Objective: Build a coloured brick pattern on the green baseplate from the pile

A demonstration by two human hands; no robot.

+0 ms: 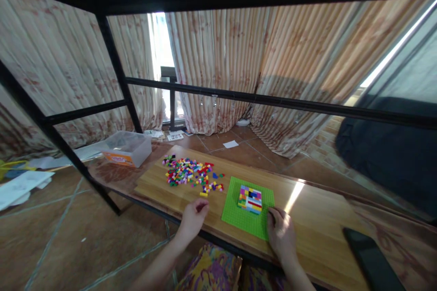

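Observation:
A green studded baseplate [229, 209] lies on the wooden board. On it sits a low, roughly square block of multicoloured toy bricks [250, 200], with white, red, yellow and blue rows. My left hand [195, 217] is closed with fingers curled at the board's front edge, just below a loose yellow brick [204, 194]. Whatever its fingertips hold, if anything, is hidden. At the baseplate's right edge, my right hand [282, 232] is closed, thumb and fingers drawn together; I cannot make out anything between them. A spread pile of small loose bricks [184, 172] lies to the left.
A clear plastic box [131, 148] with an orange label stands at the far left. A dark phone [372, 259] lies at the right. Black metal bars [239, 95] cross behind the board, and a dark surface hangs overhead. Curtains [218, 54] hang behind.

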